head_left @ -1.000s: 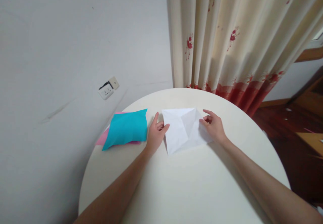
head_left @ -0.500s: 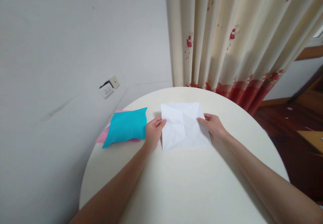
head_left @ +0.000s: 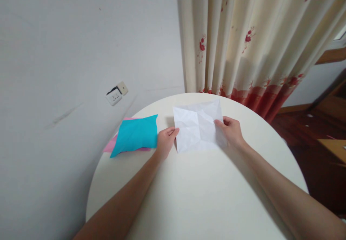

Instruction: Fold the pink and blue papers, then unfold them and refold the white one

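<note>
A creased white sheet of paper (head_left: 198, 126) is held up between my two hands, tilted over the table. Fold lines cross its middle. My left hand (head_left: 166, 141) pinches its left edge between thumb and fingers. At the opposite edge, my right hand (head_left: 231, 130) grips the sheet with the thumb on the front and the fingers behind. Just left of my left hand lies a sheet of turquoise paper (head_left: 136, 133), its corners curling up. Pink paper (head_left: 110, 146) shows from underneath it.
The round white table (head_left: 200, 193) stands against a grey-white wall (head_left: 67, 45) with a socket (head_left: 114, 96) on it. Cream curtains (head_left: 238, 52) with red flowers hang behind the table's far edge. A dark red floor (head_left: 305, 139) shows at the right.
The white paper has been raised and tilted, its right side lifted higher. My right hand has moved slightly up and to the right. The turquoise and pink papers stay put.
</note>
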Motion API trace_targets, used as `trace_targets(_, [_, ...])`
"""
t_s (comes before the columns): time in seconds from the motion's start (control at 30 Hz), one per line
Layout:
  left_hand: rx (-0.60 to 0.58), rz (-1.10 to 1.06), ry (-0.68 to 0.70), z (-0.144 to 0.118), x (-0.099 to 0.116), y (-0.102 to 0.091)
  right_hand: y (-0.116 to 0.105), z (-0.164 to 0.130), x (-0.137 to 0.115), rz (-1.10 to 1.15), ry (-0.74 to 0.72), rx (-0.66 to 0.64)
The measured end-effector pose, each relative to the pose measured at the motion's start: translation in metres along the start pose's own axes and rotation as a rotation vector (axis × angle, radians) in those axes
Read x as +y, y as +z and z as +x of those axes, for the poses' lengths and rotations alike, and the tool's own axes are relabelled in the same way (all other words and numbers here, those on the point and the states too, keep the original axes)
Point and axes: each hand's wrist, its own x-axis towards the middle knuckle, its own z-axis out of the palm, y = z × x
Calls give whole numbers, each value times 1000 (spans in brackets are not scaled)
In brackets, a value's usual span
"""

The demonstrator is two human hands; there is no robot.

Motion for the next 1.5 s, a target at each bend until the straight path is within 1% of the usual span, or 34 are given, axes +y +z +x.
trace_targets(0.07, [69,2,48,-1,3,1,-1,1,-1,12,-44,-63])
trace_targets(0.13, [120,8,128,0,8,-1,-3,2,-6,48,-111,-111])
trace_targets(0.2, [154,46,258,3,15,-7,-7,1,-15,68,-200,-118])
trace_targets(0.27, [153,105,407,7,24,-17,-13,0,-25,26,-294,-143])
trace_targets(0.3, [142,123,467,9,27,-23,-17,-1,-30,-33,-329,-204])
trace_targets(0.4, [-73,240,553,18,30,-43,-31,0,-38,-223,-461,-379])
trace_targets(0.47, [-226,355,542,24,25,-52,-39,5,-33,-329,-519,-500])
trace_targets(0.5, [-274,394,526,26,22,-54,-42,7,-29,-368,-523,-565])
trace_targets(0.53, [-289,420,511,28,19,-54,-44,10,-24,-395,-518,-621])
trace_targets(0.57, [-276,442,503,28,15,-53,-44,12,-18,-414,-511,-656])
trace_targets(0.6, [-252,469,501,28,12,-49,-43,14,-13,-428,-503,-657])
trace_targets(0.63, [-220,507,504,26,10,-45,-41,15,-8,-441,-497,-617])
trace_targets(0.7, [-193,626,514,18,7,-33,-32,14,0,-503,-504,-468])
trace_targets(0.73, [-201,703,517,13,6,-28,-25,11,3,-563,-515,-406])
trace_targets(0.77, [-239,785,516,7,5,-23,-19,8,5,-641,-530,-401])
trace_targets(0.83, [-371,954,480,-4,4,-15,-6,-1,8,-812,-527,-480])
trace_targets(0.9, [-495,1080,426,-12,2,-13,3,-11,9,-969,-458,-587])
trace_targets(0.93, [-533,1116,403,-14,2,-13,6,-15,9,-1032,-419,-633])
trace_targets(1.0, [-566,1129,390,-14,2,-15,8,-20,8,-1112,-358,-687])
trace_targets(1.07, [-545,1073,413,-9,3,-19,5,-22,6,-1128,-328,-703])
trace_targets(1.13, [-455,982,427,-2,5,-22,-2,-21,3,-1093,-314,-733])
trace_targets(1.23, [-313,894,439,6,5,-25,-15,-13,-1,-985,-318,-855])
trace_targets(1.27, [-305,887,455,7,5,-25,-19,-11,-2,-947,-330,-888])
trace_targets(1.3, [-326,888,476,8,4,-25,-21,-8,-3,-917,-349,-898])
trace_targets(1.33, [-365,896,493,7,3,-25,-22,-6,-3,-894,-375,-883])
trace_targets(1.37, [-412,909,500,5,1,-24,-21,-6,-4,-878,-404,-835])
trace_targets(1.43, [-512,951,486,1,-1,-22,-14,-8,-3,-870,-454,-680])
trace_targets(1.5, [-570,1009,456,-4,-3,-19,-2,-17,-2,-899,-468,-525])
